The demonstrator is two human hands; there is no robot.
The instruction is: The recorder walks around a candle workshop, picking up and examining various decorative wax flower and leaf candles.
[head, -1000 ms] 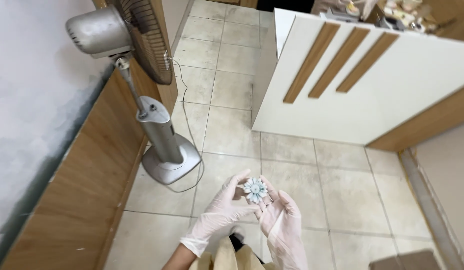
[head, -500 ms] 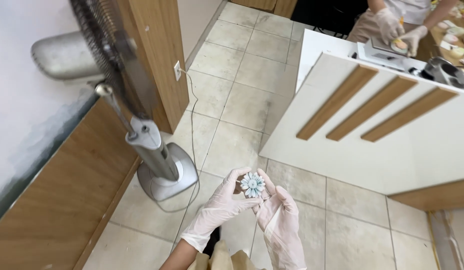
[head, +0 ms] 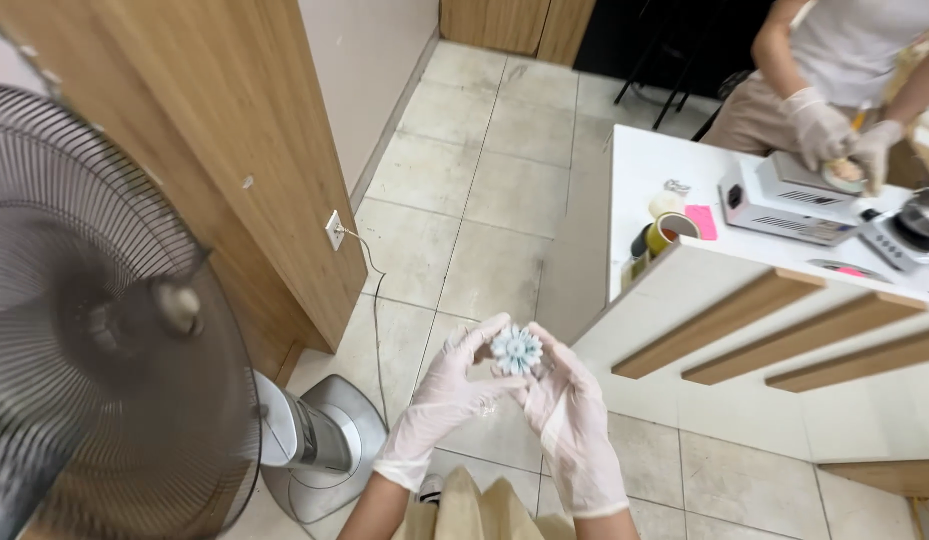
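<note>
Both gloved hands meet around a small pale blue flower-shaped piece [head: 516, 350], held up over the tiled floor [head: 484, 200]. The left hand [head: 446, 392] pinches it from nine o'clock, the right hand [head: 569, 405] from three o'clock, fingertips closed on its edges. A standing fan [head: 114, 370] fills the eight o'clock side. At two o'clock, another person's gloved hands [head: 834, 135] work over a white table [head: 644, 165].
</note>
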